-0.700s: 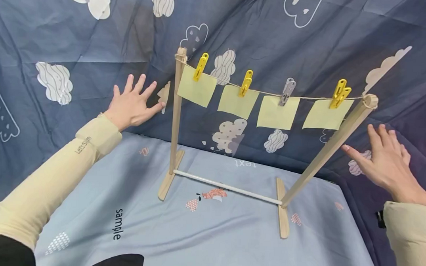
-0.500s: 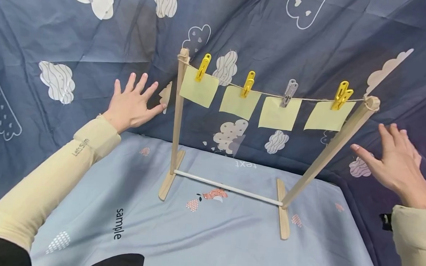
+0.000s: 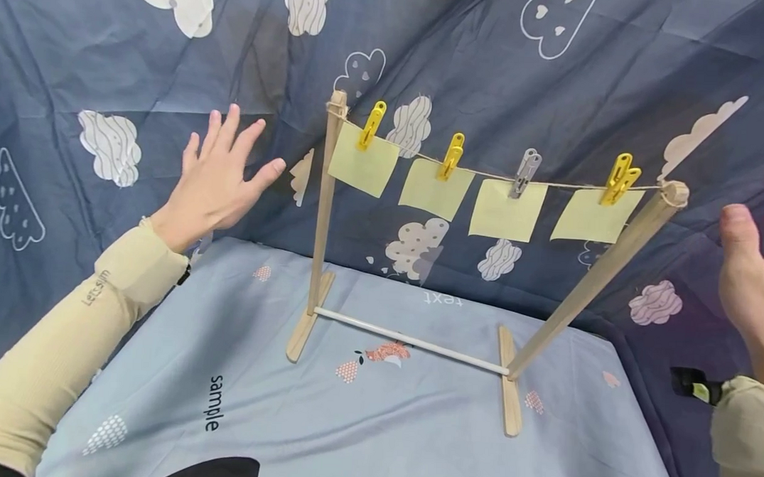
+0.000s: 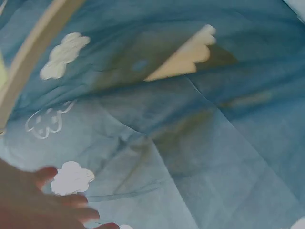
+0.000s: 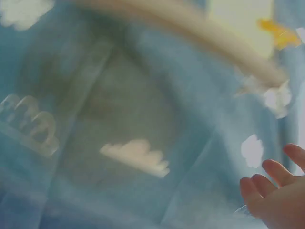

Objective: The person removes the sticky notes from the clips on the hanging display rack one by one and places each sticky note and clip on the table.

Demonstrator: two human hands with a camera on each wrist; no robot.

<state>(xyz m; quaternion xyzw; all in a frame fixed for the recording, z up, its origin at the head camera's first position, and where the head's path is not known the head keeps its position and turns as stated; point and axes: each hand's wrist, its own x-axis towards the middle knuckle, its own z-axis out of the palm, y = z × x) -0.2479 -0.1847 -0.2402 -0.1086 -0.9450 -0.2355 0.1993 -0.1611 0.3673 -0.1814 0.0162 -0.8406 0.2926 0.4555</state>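
Observation:
My left hand [image 3: 213,174] is held up with fingers spread, left of a wooden stand, and holds nothing. At the right edge of the head view my right hand [image 3: 759,283] is raised beside the stand, partly cut off, fingers apart and bare of any object. A string [image 3: 563,184] runs between the stand's left post [image 3: 325,215] and right post [image 3: 600,283]. From it hang several pale yellow paper squares [image 3: 508,212]. Yellow clothespins [image 3: 452,156] clip most of them; a grey clothespin [image 3: 526,172] clips one. In the right wrist view a yellow clothespin [image 5: 280,34] appears blurred near the post.
The stand's wooden feet [image 3: 510,383] rest on a light blue printed cloth [image 3: 224,345], joined by a white rod [image 3: 409,339]. Dark blue cloud-patterned fabric [image 3: 171,73] rises behind and on both sides. A dark shape [image 3: 212,473] shows at the bottom edge.
Both hands have drawn away from the stand, the left a little leftward with its wrist turned, the right farther out to the right. The view has shifted slightly; stand and papers hang as before.

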